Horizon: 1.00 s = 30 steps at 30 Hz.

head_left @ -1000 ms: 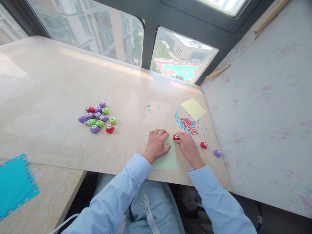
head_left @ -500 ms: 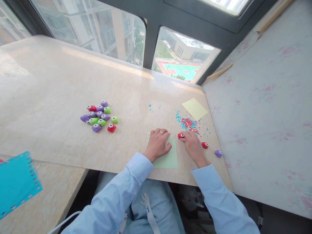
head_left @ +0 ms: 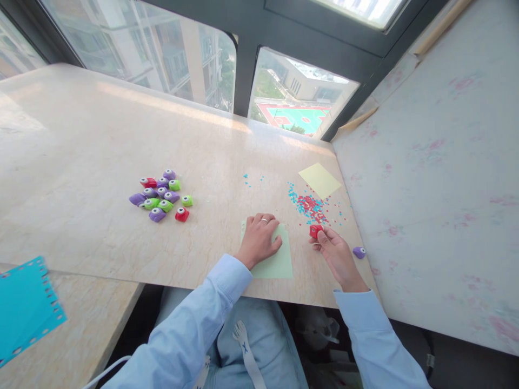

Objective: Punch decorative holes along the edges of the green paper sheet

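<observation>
Marble counter (head_left: 101, 135); left hand (head_left: 259, 237) flat, pinning green paper (head_left: 275, 262) steady; right hand (head_left: 334, 251) grip pinching red punch (head_left: 315, 230), lifted clear.

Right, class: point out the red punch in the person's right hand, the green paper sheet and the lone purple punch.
red punch (head_left: 315, 230), head view, its top face
green paper sheet (head_left: 277, 263), head view, bare lower part
purple punch (head_left: 359, 252), head view, its body

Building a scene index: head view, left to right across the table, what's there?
Blue punched sheet → cluster of small punches → left hand on green paper → red punch held in right hand → purple punch.
</observation>
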Motion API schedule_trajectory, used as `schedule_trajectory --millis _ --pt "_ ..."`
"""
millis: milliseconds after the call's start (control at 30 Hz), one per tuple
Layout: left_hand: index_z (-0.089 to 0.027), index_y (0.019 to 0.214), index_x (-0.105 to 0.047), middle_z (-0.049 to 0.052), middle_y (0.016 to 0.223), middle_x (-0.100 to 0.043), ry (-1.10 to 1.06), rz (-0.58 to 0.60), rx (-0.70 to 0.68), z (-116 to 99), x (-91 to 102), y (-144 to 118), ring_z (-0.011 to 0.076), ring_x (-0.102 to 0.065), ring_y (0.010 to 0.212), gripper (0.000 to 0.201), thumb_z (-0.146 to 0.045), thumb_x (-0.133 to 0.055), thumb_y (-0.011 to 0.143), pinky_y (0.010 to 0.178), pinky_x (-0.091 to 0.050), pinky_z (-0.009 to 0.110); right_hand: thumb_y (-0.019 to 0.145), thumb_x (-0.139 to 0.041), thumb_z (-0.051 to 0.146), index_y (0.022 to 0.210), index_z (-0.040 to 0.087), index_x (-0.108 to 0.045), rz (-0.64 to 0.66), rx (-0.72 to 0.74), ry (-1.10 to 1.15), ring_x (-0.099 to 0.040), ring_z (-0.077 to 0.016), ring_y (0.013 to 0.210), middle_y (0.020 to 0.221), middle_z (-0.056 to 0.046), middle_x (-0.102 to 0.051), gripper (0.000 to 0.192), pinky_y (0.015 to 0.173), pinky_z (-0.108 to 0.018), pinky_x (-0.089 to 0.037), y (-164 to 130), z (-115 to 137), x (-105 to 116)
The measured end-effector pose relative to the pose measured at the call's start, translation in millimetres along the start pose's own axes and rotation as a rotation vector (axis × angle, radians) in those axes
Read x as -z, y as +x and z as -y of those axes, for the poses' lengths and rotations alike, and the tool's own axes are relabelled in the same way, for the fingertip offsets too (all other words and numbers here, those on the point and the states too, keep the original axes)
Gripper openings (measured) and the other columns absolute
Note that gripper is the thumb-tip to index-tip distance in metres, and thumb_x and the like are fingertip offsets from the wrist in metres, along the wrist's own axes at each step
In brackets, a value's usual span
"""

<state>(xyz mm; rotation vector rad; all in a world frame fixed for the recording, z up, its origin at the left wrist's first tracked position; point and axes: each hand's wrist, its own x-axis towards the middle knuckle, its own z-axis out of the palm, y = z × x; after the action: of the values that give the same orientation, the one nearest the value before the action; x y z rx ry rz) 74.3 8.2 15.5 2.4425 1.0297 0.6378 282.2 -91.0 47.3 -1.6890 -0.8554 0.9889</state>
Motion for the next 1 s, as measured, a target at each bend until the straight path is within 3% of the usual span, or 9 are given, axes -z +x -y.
schedule_trajectory --millis 133,333,467,733,833,900,1000 --pt "-0.021 0.108 -0.063 0.010 0.120 -0.063 0.006 0.004 0.001 -1 -0.2 0 0.0287 -0.051 0.114 0.027 -0.029 -0.062 0.083 0.094 -0.037 0.047 0.075 -0.073 0.058 0.099 0.024 -0.064 -0.006 -0.044 0.259 -0.062 -0.0195 0.077 0.091 -0.006 -0.066 0.043 0.066 -0.033 -0.049 -15 6 0" --pt "-0.021 0.108 -0.064 0.009 0.121 -0.063 0.029 -0.005 -0.005 0 -0.7 1 0.0289 -0.051 0.114 0.026 -0.029 -0.062 0.083 0.093 -0.037 0.047 0.081 -0.064 0.059 0.105 0.025 -0.062 0.041 -0.007 0.234 -0.062 -0.0218 0.079 0.091 -0.007 -0.066 0.042 0.068 -0.037 -0.049 -29 11 0" --pt "-0.020 0.108 -0.063 0.010 0.121 -0.063 0.085 -0.002 -0.032 -2 -2.1 0 0.0297 -0.050 0.115 0.025 -0.029 -0.060 0.085 0.093 -0.037 0.047 0.079 -0.068 0.055 0.104 0.024 -0.064 0.054 -0.010 0.333 -0.062 -0.0206 0.076 0.089 -0.006 -0.066 0.039 0.066 -0.036 -0.048 -37 14 -1" --pt "-0.013 0.097 -0.064 0.017 0.102 -0.064 0.300 0.090 -0.091 -26 6.6 0 0.0312 -0.056 0.101 0.017 -0.017 -0.049 0.088 0.082 -0.042 0.046 0.079 -0.070 0.054 0.093 0.023 -0.063 0.043 -0.030 0.416 -0.061 -0.0185 0.072 0.088 -0.005 -0.066 0.035 0.064 -0.034 -0.048 -52 7 -3" --pt "-0.013 0.101 -0.065 0.015 0.103 -0.066 0.186 0.055 -0.068 -42 16.5 -5 0.0304 -0.058 0.102 0.019 -0.016 -0.052 0.087 0.083 -0.045 0.044 0.078 -0.073 0.052 0.093 0.023 -0.062 0.022 -0.049 0.440 -0.061 -0.0175 0.073 0.088 -0.004 -0.066 0.035 0.065 -0.032 -0.048 -59 2 -8" --pt "-0.016 0.110 -0.065 0.011 0.106 -0.067 0.005 -0.011 -0.052 -55 20.7 -12 0.0272 -0.060 0.102 0.023 -0.020 -0.054 0.090 0.086 -0.047 0.041 0.077 -0.076 0.050 0.096 0.024 -0.063 0.003 -0.050 0.439 -0.062 -0.0166 0.074 0.090 -0.003 -0.066 0.035 0.066 -0.031 -0.049 -63 -3 -12" --pt "-0.019 0.114 -0.066 0.007 0.103 -0.068 -0.317 -0.037 -0.003 -75 20.5 -23 0.0178 -0.064 0.086 0.025 -0.023 -0.055 0.092 0.081 -0.051 0.032 0.074 -0.080 0.049 0.100 0.025 -0.065 -0.009 -0.042 0.457 -0.062 -0.0146 0.076 0.094 -0.002 -0.067 0.038 0.067 -0.028 -0.049 -67 -10 -20"
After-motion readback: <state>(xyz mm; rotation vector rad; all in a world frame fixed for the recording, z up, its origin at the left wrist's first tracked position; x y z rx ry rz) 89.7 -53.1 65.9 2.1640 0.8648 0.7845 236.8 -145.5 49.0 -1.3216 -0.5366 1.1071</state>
